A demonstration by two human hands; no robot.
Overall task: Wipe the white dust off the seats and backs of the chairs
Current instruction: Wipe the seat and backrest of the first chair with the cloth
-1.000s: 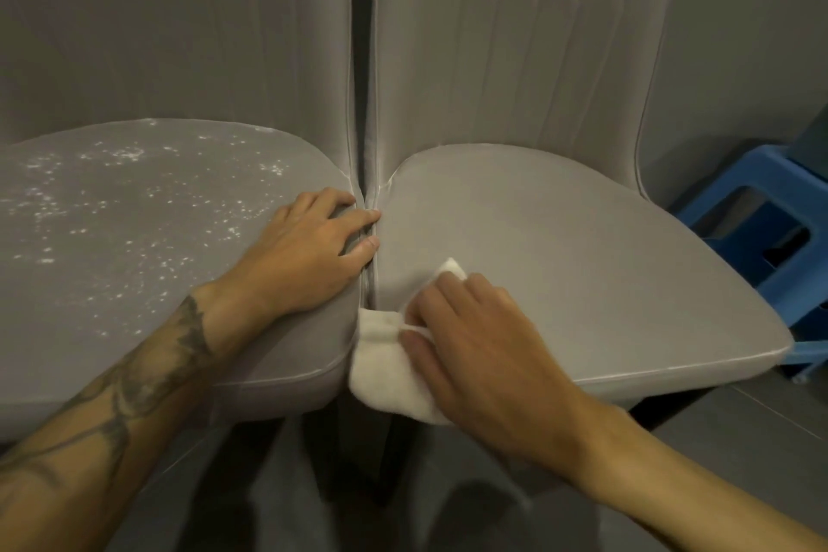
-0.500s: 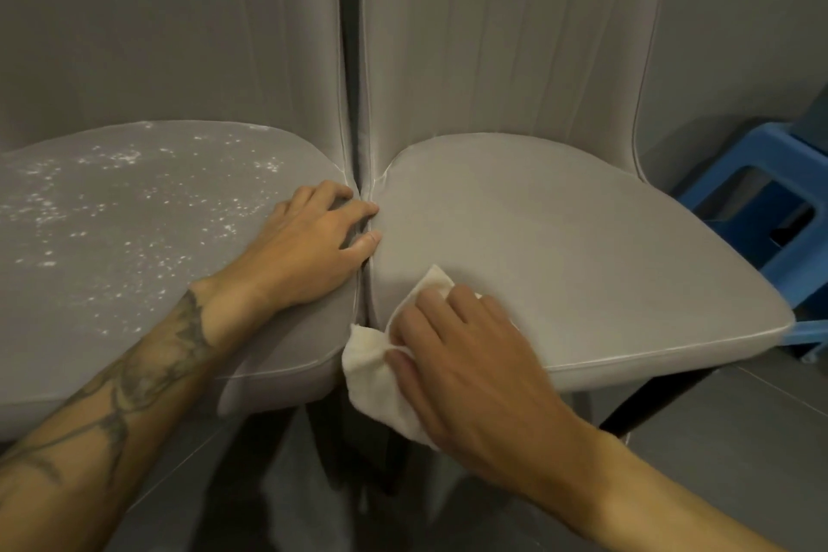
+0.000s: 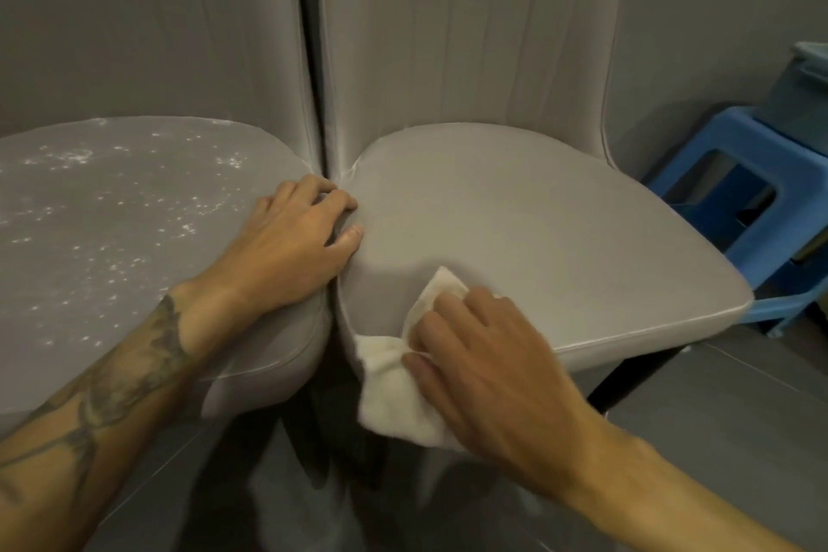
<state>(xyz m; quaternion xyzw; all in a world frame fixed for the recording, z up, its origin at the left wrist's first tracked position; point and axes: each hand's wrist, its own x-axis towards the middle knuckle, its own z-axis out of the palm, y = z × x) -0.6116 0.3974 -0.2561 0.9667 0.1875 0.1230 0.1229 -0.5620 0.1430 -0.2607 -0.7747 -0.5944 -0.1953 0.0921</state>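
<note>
Two grey padded chairs stand side by side. The left chair seat [image 3: 112,238] is speckled with white dust. The right chair seat [image 3: 537,229] looks smooth, and a few white specks sit near the top of its back [image 3: 475,22]. My left hand [image 3: 286,247] lies flat on the left seat's right edge, fingertips at the gap between the seats. My right hand [image 3: 488,359] presses a white cloth [image 3: 394,390] on the right seat's front left corner; part of the cloth hangs over the edge.
A blue plastic stool [image 3: 739,202] stands right of the right chair, with a grey-blue bin [image 3: 802,99] on it. Dark grey floor tiles [image 3: 717,417] lie below. A grey wall [image 3: 699,4] is behind the chairs.
My right hand and the cloth have slid slightly along the right seat's front left corner. My left hand stays on the left seat. The view has shifted a little.
</note>
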